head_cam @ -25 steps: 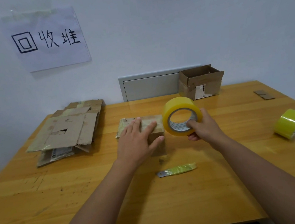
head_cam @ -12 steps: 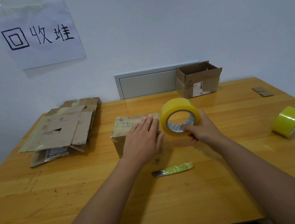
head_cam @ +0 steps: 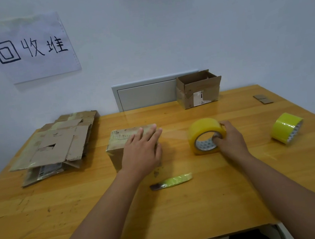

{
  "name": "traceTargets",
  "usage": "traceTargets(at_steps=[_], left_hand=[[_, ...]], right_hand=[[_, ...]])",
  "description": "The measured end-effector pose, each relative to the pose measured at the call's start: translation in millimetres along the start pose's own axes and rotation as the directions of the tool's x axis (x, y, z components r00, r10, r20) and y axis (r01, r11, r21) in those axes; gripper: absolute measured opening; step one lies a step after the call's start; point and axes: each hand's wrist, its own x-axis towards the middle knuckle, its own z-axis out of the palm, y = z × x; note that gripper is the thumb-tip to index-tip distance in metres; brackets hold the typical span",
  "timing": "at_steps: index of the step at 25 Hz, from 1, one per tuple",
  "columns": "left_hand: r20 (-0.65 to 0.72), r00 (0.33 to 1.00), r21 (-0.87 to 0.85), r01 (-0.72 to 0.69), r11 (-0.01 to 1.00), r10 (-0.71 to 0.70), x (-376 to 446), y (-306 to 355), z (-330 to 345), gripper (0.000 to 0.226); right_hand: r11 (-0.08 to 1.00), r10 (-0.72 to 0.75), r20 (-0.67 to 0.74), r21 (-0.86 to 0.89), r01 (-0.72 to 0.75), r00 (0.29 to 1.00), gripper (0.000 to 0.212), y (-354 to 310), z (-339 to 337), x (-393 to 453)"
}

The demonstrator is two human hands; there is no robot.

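Observation:
A small closed cardboard box (head_cam: 117, 144) sits in the middle of the wooden table (head_cam: 184, 215). My left hand (head_cam: 142, 153) lies flat on its top with the fingers straight. To the right, my right hand (head_cam: 229, 140) grips a yellow tape roll (head_cam: 203, 131), thumb in the core and fingers over the rim. A clear strip of tape (head_cam: 176, 132) stretches from the roll to the box. The roll's bottom edge is at the table surface.
A green-handled utility knife (head_cam: 172, 181) lies in front of the box. A stack of flattened cardboard (head_cam: 57, 147) is at the left. An open cardboard box (head_cam: 198, 88) stands at the back wall. A second yellow tape roll (head_cam: 285, 127) and a cardboard scrap (head_cam: 263, 98) are at the right.
My right hand has moved the tape roll rightward and down, away from the box, drawing out a strip of tape. My left hand has stayed on the box top.

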Motion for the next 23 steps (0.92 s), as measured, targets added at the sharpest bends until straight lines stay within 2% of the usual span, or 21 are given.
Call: traceTargets(at_steps=[3, 5, 7, 9, 12, 17, 23], left_hand=[[0.011, 1.0, -0.008, 0.023, 1.0, -0.023, 1, 1, -2, 0.066], [0.018, 0.999, -0.027, 0.036, 0.999, -0.036, 1, 0, -3, 0.062], [0.022, 0.999, -0.039, 0.046, 0.998, -0.046, 1, 1, -4, 0.06], [0.015, 0.998, -0.041, 0.055, 0.998, -0.054, 1, 2, -4, 0.06], [0.018, 0.998, -0.044, 0.064, 0.997, -0.063, 2, 0, -4, 0.06], [0.014, 0.998, -0.038, 0.062, 0.997, -0.061, -2, -13, -6, 0.059], [0.024, 0.995, -0.045, 0.101, 0.994, -0.1, -9, -38, -5, 0.05]], right_hand=[[0.992, 0.094, 0.083, 0.076, -0.1, 0.992, 0.044, 6, 2, -4], [0.994, 0.085, 0.017, 0.064, -0.086, 0.996, 0.031, 11, 1, -3], [0.996, 0.073, -0.097, 0.067, -0.067, 0.993, 0.027, 15, -1, -3], [0.991, 0.109, -0.119, 0.086, -0.099, 0.987, 0.036, 16, 0, -4], [0.99, 0.137, -0.018, 0.028, -0.136, 0.99, 0.052, 17, 1, -5], [0.996, 0.086, -0.11, 0.029, -0.083, 0.99, 0.036, 25, -2, 3], [0.999, 0.052, -0.142, 0.01, -0.051, 0.988, 0.042, 23, 4, 4]])
